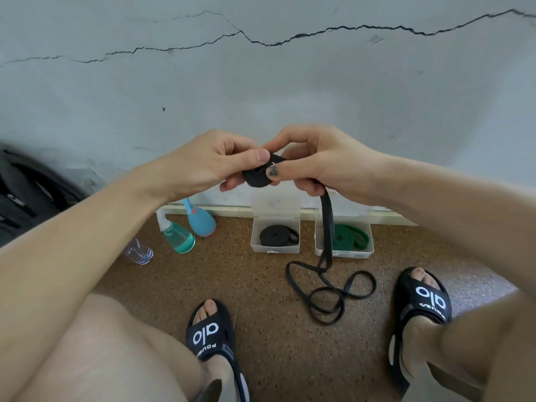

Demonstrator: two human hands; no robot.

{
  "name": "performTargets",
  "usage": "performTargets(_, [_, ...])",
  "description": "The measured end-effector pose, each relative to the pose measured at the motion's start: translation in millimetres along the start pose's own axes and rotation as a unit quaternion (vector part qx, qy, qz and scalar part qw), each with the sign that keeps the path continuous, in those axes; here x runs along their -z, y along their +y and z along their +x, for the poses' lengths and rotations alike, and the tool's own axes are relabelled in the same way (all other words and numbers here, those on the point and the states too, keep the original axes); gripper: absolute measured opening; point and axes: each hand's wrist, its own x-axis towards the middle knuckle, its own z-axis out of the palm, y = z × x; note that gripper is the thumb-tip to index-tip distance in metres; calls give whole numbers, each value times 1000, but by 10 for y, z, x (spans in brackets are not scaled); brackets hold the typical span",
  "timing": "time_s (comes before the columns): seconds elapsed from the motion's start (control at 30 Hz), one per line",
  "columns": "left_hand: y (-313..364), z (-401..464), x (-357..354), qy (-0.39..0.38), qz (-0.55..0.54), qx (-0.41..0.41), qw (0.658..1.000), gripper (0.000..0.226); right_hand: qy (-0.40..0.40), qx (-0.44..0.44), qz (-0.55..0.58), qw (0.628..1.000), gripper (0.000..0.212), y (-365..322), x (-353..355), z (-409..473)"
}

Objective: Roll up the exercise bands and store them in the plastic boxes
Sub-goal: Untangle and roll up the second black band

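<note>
At nine o'clock a dark bag [26, 195] lies by the wall, with bottles [179, 236] at about seven-thirty of the hands. The left hand [208, 163] and right hand [316, 161] both pinch the small roll of the black band [256, 177] at centre, its loose tail looping on the floor at five o'clock. Below, at six o'clock, the left box [275, 248] holds a rolled black band, and the right box [345, 253] holds a green band [352, 239].

Two plastic boxes [275, 250] [344, 253] stand side by side on the floor [261, 285] against the wall [261, 82], a rolled band [278, 235] in the left one and another [349, 239] in the right. Left of them stand three bottles [200, 219] [179, 237] [138, 252]. Before the boxes, between the sandalled feet [213, 332] [422, 297], lie the loose loops (trailing from the hands [208, 162] [319, 159] above) of a third band [330, 291].
</note>
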Motion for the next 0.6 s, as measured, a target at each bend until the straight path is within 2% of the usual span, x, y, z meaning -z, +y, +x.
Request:
performTargets(0.1, [-48,29,3,50,-8,-18,999,33,25,7,-12,1000,38,-45,87,-3])
performTargets(0.17, [-71,68,1,77,13,-37,996,37,52,21,-28,998,36,-56,104,-6])
performTargets(0.3, [-77,135,-10,139,-74,-35,987,33,102,39,22,994,29,-15,-17,-21])
performTargets(0.47, [-33,161,-106,130,-121,-33,984,33,155,49,85,983,18,15,-97,27])
performTargets(0.53, [-12,161,-111,121,-135,-13,983,35,150,44,98,983,16,23,-67,42])
performTargets(0.6, [1,134,-68,79,-84,0,993,35,119,28,95,988,16,30,-20,43])
